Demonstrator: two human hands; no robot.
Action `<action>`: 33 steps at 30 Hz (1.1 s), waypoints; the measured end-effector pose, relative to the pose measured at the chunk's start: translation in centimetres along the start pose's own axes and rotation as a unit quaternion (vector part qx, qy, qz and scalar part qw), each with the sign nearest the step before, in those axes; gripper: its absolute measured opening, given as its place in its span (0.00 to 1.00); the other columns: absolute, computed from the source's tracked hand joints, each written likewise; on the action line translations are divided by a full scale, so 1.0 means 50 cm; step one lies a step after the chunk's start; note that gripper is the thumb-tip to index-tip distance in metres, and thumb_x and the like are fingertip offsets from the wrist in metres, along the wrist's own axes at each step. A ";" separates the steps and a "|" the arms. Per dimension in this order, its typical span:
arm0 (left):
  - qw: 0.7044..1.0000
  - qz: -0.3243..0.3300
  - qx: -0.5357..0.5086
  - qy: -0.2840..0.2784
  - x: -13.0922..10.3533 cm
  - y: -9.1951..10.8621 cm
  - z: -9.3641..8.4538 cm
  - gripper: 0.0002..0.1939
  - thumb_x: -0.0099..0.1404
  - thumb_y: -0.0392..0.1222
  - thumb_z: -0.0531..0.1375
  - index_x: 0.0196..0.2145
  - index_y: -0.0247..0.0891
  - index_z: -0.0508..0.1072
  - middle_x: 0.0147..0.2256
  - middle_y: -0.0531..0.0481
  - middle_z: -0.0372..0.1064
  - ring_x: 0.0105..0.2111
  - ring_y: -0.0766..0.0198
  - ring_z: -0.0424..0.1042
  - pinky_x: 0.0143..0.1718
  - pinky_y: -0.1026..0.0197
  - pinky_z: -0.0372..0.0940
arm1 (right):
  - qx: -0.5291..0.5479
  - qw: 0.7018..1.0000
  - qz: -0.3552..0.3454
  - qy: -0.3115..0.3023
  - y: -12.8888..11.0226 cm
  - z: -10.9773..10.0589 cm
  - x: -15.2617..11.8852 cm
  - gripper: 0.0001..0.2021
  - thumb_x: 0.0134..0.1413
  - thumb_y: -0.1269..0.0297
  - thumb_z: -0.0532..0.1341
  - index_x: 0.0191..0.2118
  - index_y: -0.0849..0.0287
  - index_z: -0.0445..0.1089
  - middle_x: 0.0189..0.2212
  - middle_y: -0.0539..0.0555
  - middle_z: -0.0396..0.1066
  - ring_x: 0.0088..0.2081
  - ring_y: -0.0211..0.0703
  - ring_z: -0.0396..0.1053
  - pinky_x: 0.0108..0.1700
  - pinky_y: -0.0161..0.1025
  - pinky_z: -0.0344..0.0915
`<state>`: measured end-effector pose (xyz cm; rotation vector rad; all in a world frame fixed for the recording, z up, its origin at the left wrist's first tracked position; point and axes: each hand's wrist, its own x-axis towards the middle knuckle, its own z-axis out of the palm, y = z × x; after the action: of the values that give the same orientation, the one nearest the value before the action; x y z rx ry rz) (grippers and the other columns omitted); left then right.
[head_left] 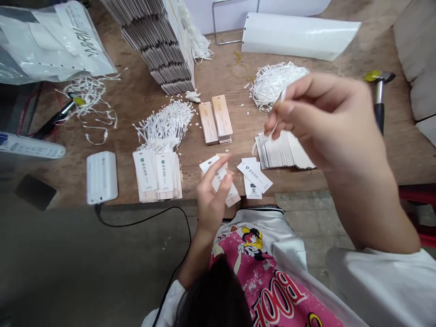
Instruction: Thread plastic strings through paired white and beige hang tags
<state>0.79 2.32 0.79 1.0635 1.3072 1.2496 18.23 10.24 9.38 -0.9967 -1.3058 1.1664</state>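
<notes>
My left hand (213,193) holds a small bundle of paper tags (223,179), white on top and tan beneath, at the table's front edge. My right hand (320,118) is raised above the table and pinches a thin white string loop (276,120) between its fingertips. Under that hand lies a fanned row of white tags (277,152). Two loose white tags (255,176) lie just right of the held bundle. A heap of white string loops (272,81) sits behind my right hand.
Finished tags with strings (158,175) lie front left, beside a white power bank (101,176) with a black cable. Two tan tag stacks (216,119) sit mid-table, a tall card stack (160,45) at the back. A hammer (379,93) lies right, plastic bags (51,41) far left.
</notes>
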 end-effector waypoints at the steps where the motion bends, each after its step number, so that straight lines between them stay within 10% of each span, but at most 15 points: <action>1: 0.999 0.026 0.029 -0.014 0.002 0.007 0.007 0.19 0.63 0.48 0.61 0.52 0.44 0.73 0.42 0.48 0.74 0.45 0.58 0.70 0.51 0.55 0.62 | 0.016 0.999 0.025 -0.015 0.005 0.009 -0.017 0.03 0.53 0.74 0.64 0.31 0.61 0.72 0.24 0.49 0.74 0.24 0.36 0.70 0.29 0.35 0.68; 8: 0.994 -0.006 0.020 -0.108 -0.022 0.023 0.024 0.11 0.64 0.49 0.62 0.32 0.40 0.79 0.34 0.47 0.75 0.38 0.59 0.71 0.42 0.59 0.63 | 0.087 0.987 0.129 -0.042 0.051 0.031 -0.080 0.06 0.52 0.64 0.66 0.32 0.59 0.69 0.25 0.50 0.74 0.25 0.36 0.72 0.29 0.36 0.72; 20: 0.995 -0.046 0.044 -0.078 -0.051 0.013 0.014 0.10 0.61 0.47 0.63 0.25 0.42 0.78 0.29 0.48 0.74 0.38 0.56 0.70 0.41 0.57 0.61 | 0.135 0.974 0.178 0.049 0.054 0.016 -0.087 0.03 0.51 0.68 0.61 0.28 0.57 0.66 0.21 0.48 0.66 0.24 0.36 0.65 0.29 0.37 0.67; 33: 0.995 -0.034 0.044 -0.079 -0.060 -0.010 0.018 0.06 0.63 0.43 0.61 0.31 0.39 0.75 0.31 0.48 0.73 0.33 0.60 0.71 0.39 0.60 0.63 | 0.083 0.986 0.064 0.126 0.043 0.008 -0.105 0.04 0.53 0.65 0.63 0.28 0.52 0.71 0.19 0.47 0.61 0.21 0.37 0.59 0.24 0.37 0.59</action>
<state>2.05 -0.58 0.56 1.1462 1.2751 1.0426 18.12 5.41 6.35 -1.0779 -0.9406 1.1835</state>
